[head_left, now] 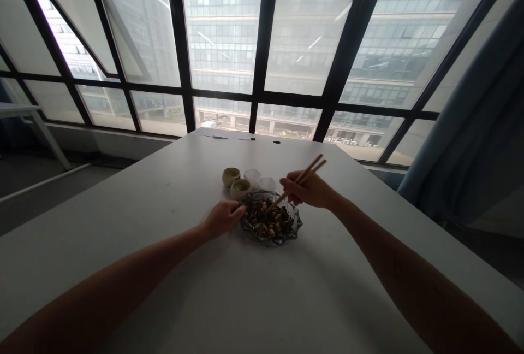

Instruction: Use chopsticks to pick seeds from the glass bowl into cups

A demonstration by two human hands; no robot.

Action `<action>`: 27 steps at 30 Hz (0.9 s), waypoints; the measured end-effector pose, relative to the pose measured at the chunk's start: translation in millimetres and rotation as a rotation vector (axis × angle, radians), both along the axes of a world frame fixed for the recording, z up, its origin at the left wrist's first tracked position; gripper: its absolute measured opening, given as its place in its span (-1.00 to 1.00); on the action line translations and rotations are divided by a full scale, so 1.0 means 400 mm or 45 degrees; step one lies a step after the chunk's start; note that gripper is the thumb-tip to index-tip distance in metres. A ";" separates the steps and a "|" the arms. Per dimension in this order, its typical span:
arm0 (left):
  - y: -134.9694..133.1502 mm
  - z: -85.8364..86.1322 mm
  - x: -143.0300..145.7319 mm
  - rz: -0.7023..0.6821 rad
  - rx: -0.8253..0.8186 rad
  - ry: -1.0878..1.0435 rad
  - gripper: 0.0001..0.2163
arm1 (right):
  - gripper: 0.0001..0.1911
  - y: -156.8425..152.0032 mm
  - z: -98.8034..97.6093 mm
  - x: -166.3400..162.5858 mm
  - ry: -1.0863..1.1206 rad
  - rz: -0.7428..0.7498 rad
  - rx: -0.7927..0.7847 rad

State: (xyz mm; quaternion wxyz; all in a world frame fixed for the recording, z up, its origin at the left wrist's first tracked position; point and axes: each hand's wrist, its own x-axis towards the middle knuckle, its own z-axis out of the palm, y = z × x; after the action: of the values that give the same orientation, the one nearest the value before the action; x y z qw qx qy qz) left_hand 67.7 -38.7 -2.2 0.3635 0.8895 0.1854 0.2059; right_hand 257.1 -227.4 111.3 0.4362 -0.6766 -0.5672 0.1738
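Observation:
A dark glass dish (pixel 293 228) with a scalloped rim sits on the white table (pixel 172 266), filled with several nuts or seeds (pixel 267 222). My left hand (pixel 223 217) rests on the table with its curled fingers touching the dish's left rim. My right hand (pixel 310 190) is closed on a pair of wooden chopsticks (pixel 301 179), whose tips reach down into the pile in the dish. Behind the dish stand two small olive cups (pixel 235 182) and two small clear plastic cups (pixel 259 179).
A large black-framed window (pixel 262 92) runs along the far table edge, with buildings outside. A blue curtain (pixel 478 130) hangs at the right. Another white table (pixel 24 116) stands at the far left. Papers (pixel 223 134) lie at the table's far edge.

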 end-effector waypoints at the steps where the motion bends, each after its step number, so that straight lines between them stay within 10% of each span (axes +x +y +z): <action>1: -0.001 0.001 0.000 0.011 0.015 0.012 -0.62 | -0.49 -0.026 -0.019 -0.011 0.029 -0.061 0.099; 7: -0.008 0.010 0.000 0.035 0.068 0.081 -0.64 | -0.50 -0.143 -0.103 -0.090 0.318 -0.296 0.390; 12: -0.012 0.016 -0.003 0.041 0.062 0.075 -0.64 | -0.49 -0.127 -0.149 -0.091 0.348 -0.230 0.252; 19: -0.009 0.002 -0.001 0.029 0.038 -0.047 -0.63 | -0.49 -0.105 -0.201 -0.031 0.321 -0.471 0.554; 27: -0.040 0.017 -0.035 -0.057 0.545 -0.496 -0.82 | -0.49 -0.125 -0.193 -0.016 0.321 -0.329 0.373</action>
State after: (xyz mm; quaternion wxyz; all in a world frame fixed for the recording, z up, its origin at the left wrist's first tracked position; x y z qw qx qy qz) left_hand 53.7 -54.5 4.5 0.2008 0.8936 0.0446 0.3990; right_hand 250.7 -277.4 34.0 0.6158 -0.6460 -0.4360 0.1154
